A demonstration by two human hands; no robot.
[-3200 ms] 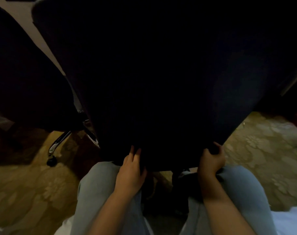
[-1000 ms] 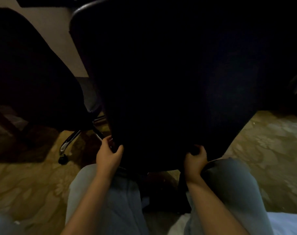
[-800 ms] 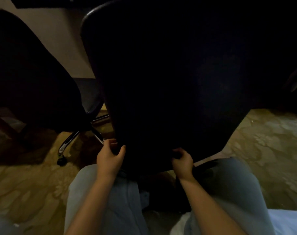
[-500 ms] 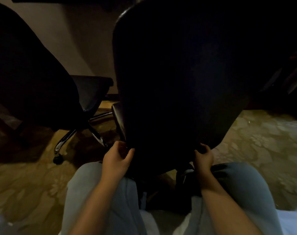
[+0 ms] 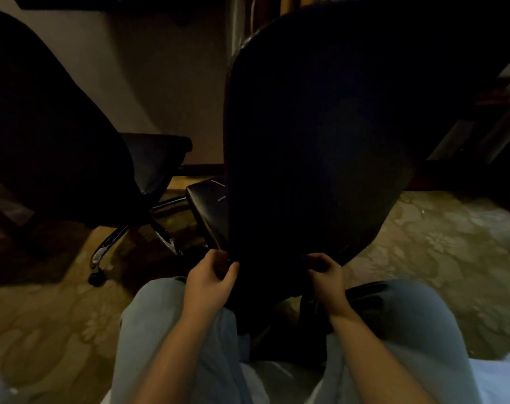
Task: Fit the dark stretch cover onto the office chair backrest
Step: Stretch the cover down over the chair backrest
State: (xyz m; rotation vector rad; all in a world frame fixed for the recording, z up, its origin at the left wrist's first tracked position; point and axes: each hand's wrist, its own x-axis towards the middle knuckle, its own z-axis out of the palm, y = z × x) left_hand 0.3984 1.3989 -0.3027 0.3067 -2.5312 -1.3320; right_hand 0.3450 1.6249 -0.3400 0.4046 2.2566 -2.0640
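The office chair backrest (image 5: 320, 135) stands right in front of me, wrapped in the dark stretch cover (image 5: 306, 199), which is nearly black in the dim light. My left hand (image 5: 211, 279) pinches the cover's bottom edge at the backrest's lower left corner. My right hand (image 5: 325, 275) grips the bottom hem nearer the middle, fingers curled under the fabric. The chair's black seat (image 5: 207, 205) pokes out to the left of the backrest. The chair's base is mostly hidden behind my knees.
A second dark office chair (image 5: 52, 135) stands close on the left, its chrome leg and caster (image 5: 97, 277) on the patterned carpet (image 5: 440, 246). My legs in light trousers (image 5: 148, 330) flank the chair's base. A beige wall (image 5: 166, 83) lies behind.
The chair has swung to the right in view, exposing its seat at left. My right hand has shifted left along the hem toward the middle. My left hand stays on the lower left corner.
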